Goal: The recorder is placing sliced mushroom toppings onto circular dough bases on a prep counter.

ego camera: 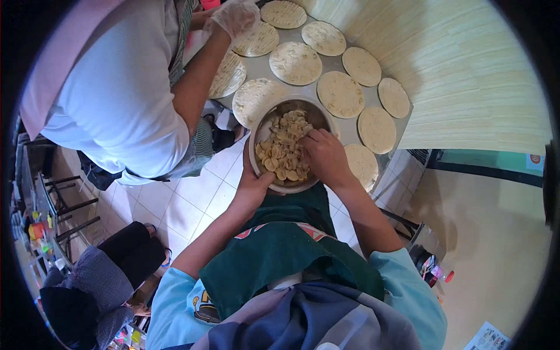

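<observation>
My left hand point(253, 186) grips the lower left side of a round metal bowl point(318, 114), thumb over the rim. Inside lies a heap of pale sliced mushrooms point(280, 148). My right hand point(327, 156) reaches over the bowl's right side, fingers curled down into the slices; its fingertips are partly hidden. The bowl is held at the near edge of a grey table point(351, 130). Beyond it, several round flat pizza bases point(295, 64) with a pale, uneven topping are spread out, and the bowl partly covers one of them point(253, 98).
At the left, a co-worker's clear-gloved hand point(236, 18) is over the far bases. A pale wood-patterned wall point(472, 74) borders the table at the right. Another person point(100, 275) is low at the left, near a dark metal rack point(72, 197). White tiles point(188, 188) cover the floor.
</observation>
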Demonstrator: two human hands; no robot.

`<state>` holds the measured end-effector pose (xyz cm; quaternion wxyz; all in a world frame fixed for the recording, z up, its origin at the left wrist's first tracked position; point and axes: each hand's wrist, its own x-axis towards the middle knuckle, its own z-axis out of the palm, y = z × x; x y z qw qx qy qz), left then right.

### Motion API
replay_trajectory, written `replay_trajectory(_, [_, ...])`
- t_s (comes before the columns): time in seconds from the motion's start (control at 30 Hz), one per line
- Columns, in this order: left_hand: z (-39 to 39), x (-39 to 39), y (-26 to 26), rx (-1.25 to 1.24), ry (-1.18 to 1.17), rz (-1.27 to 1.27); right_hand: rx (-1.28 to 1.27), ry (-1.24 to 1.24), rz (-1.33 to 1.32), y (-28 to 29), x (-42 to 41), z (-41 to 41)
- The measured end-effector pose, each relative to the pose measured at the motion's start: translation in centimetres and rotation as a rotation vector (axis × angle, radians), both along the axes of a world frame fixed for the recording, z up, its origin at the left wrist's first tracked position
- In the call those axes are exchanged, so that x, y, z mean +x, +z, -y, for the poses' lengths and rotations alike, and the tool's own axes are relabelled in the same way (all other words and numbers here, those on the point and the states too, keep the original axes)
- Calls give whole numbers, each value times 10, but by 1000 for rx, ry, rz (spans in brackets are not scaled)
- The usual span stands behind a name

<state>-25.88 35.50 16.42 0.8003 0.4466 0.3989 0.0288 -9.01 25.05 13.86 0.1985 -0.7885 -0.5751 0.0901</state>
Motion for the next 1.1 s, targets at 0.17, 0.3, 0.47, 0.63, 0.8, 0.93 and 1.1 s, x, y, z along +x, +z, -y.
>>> replay_trajectory(0.17, [1,-15,-24,-22,72,-11,57,-85,-446,-8,0,-12])
replay_trajectory(0.3, [2,-30,-29,-36,196,-124,263,-323,-879,-44,15,-59])
replay_trajectory(0.47, [1,-60,-49,28,319,-195,52,-353,-1026,-164,57,-127])
replay_trajectory(0.63, [-8,-65,-32,-67,456,-338,-65,-119,-537,-214,50,-174])
replay_trajectory(0.8, [-13,-69,-35,-48,481,-325,-252,-49,-367,-216,52,-188])
replay_trajectory(0.93, [-20,-68,-34,-50,460,-319,-212,-74,-149,-194,46,-184])
replay_trajectory(1.1, [-25,-69,-32,-35,443,-258,287,32,-624,-91,3,-160])
